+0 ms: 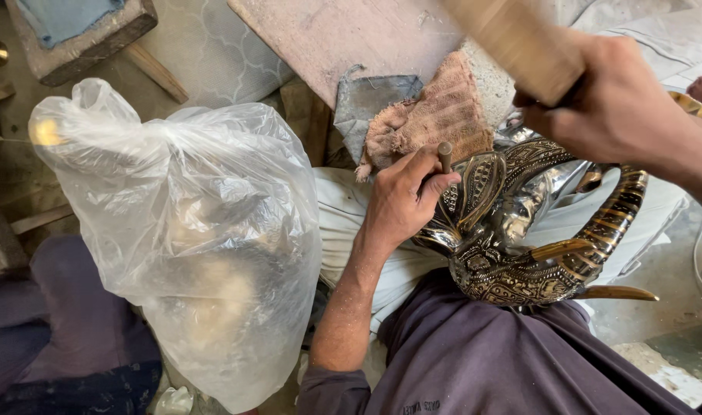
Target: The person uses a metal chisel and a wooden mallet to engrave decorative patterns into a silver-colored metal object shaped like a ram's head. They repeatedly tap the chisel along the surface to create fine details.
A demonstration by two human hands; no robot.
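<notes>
Item: engraved metal elephant head (520, 238), resting on my lap.
My left hand (401, 201) pinches a small punch (444, 156) against it; my right hand (612, 96) grips a raised wooden mallet (520, 42).

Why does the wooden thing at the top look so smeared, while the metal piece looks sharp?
Head view: the wooden handle in the right hand is motion-blurred; the ornate metal piece under the left hand is crisp, with bright glints. The plastic bag catches soft daylight glare.
</notes>
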